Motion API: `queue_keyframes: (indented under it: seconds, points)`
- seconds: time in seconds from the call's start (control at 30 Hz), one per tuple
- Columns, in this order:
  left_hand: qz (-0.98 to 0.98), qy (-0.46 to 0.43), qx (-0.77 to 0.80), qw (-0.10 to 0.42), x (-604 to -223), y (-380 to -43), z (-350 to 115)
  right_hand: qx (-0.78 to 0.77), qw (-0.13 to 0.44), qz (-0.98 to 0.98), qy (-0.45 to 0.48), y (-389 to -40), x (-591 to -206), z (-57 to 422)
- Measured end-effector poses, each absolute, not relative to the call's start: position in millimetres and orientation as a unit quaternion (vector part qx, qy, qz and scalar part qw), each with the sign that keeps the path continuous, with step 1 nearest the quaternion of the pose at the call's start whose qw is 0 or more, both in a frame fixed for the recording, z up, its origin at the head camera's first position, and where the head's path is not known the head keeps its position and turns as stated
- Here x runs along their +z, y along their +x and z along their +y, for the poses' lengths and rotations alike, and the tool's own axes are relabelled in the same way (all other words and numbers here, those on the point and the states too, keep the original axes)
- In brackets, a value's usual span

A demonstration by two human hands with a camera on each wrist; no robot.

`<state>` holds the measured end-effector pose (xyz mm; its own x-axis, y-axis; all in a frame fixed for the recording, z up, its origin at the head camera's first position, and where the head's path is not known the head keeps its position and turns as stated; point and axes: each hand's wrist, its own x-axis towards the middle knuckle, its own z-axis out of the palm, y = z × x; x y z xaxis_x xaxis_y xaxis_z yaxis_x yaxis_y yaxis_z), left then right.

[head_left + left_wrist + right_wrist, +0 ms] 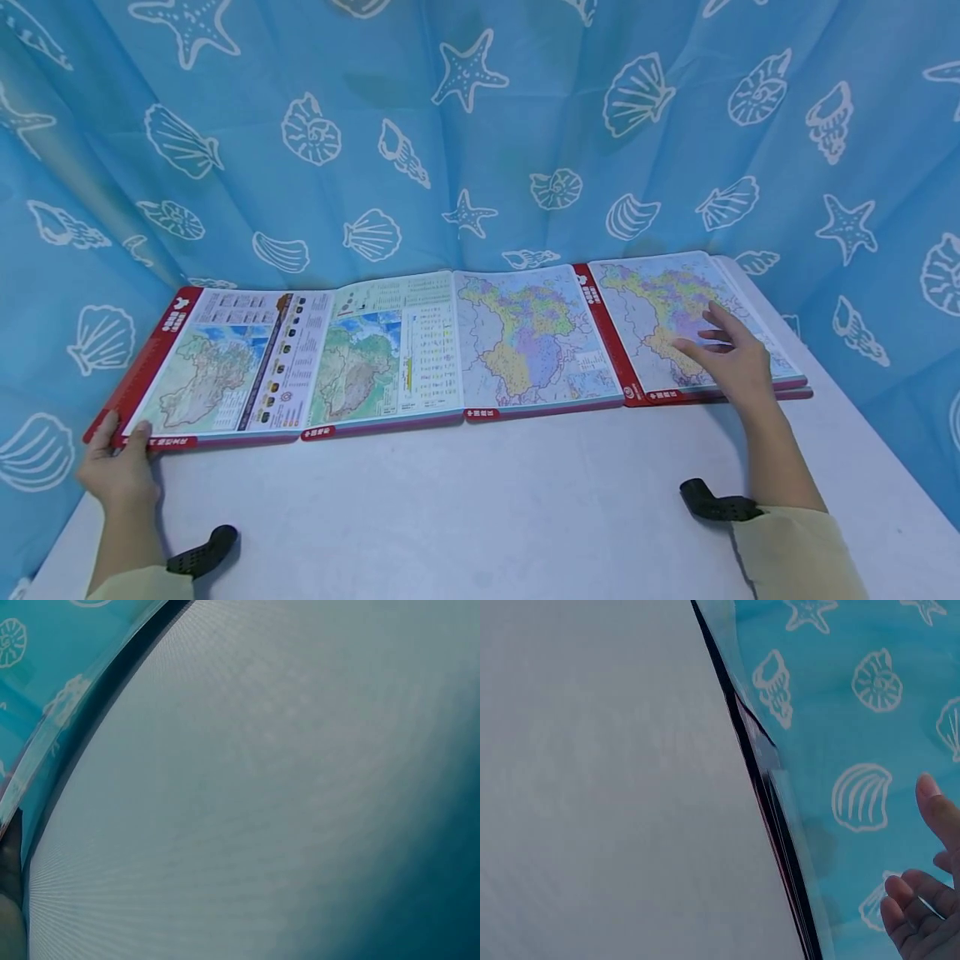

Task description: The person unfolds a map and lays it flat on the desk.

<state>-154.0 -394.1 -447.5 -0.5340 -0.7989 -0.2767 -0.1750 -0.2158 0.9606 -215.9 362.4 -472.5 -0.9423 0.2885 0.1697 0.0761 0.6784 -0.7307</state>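
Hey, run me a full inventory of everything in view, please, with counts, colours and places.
Greenish maps: two, green and blue, left half of the row
Pastel maps: two, yellow, purple and green, right half
Lower sheet: at least one, pale, jutting from under the rightmost map
Red strips: two, red, far left and between the pastel maps
Table: one, white, beneath the maps
Curtain: one, blue with white shells and starfish, behind
Wrist devices: two, black, one per wrist
Sleeves: two, pale beige, bottom corners
Left grip: one, bare, at the leftmost map's near corner
Right grip: one, bare, over the rightmost map
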Motion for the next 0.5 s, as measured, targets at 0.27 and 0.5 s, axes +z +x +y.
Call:
queue_keyframes:
  seconds: [0.27,0.5]
  points:
    - [-0.578,0.422,-0.658,0.232,-445,-153,-392,0.383,0.130,-0.906,-0.126,-211,-469,384]
    - [-0.582,0.424,-0.654,0.231,-446,-154,-393,0.427,0.100,-0.884,-0.164,-177,-417,368]
